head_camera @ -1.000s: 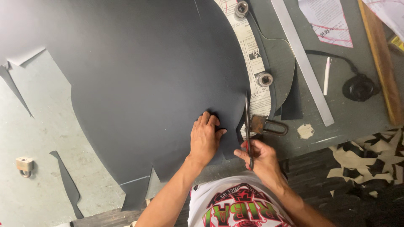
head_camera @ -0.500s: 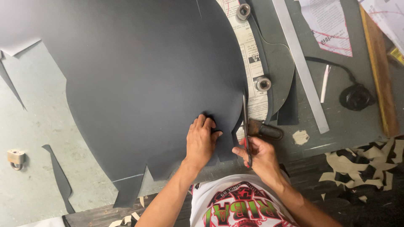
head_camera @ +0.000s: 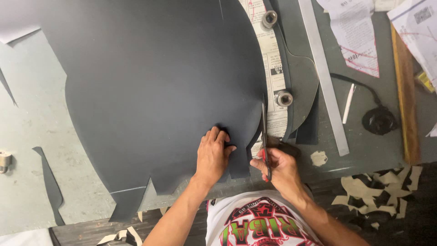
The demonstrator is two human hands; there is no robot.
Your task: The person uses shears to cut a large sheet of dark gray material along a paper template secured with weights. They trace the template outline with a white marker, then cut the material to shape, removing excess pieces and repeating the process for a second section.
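Note:
A large dark grey sheet (head_camera: pixel 154 91) lies spread over the worktable. My left hand (head_camera: pixel 213 155) presses flat on the sheet near its lower right edge. My right hand (head_camera: pixel 277 166) grips a pair of scissors (head_camera: pixel 264 132) just to the right of it. The blades point away from me and sit along the sheet's right edge. A narrow cut strip of the sheet (head_camera: pixel 239 164) lies between my two hands.
Two metal cylinder weights (head_camera: pixel 269 18) (head_camera: pixel 284 98) rest on a printed paper pattern strip (head_camera: pixel 273 68). A long metal ruler (head_camera: pixel 324 77), a white chalk stick (head_camera: pixel 348 103), a black round object (head_camera: pixel 379 120), a wooden bar (head_camera: pixel 405 91) and papers lie to the right. Offcuts (head_camera: pixel 378 191) litter the floor.
The view has drifted, so everything sits slightly lower and further left. My right hand and the scissors have edged up along the sheet's right edge. My left hand stays pressed on the sheet.

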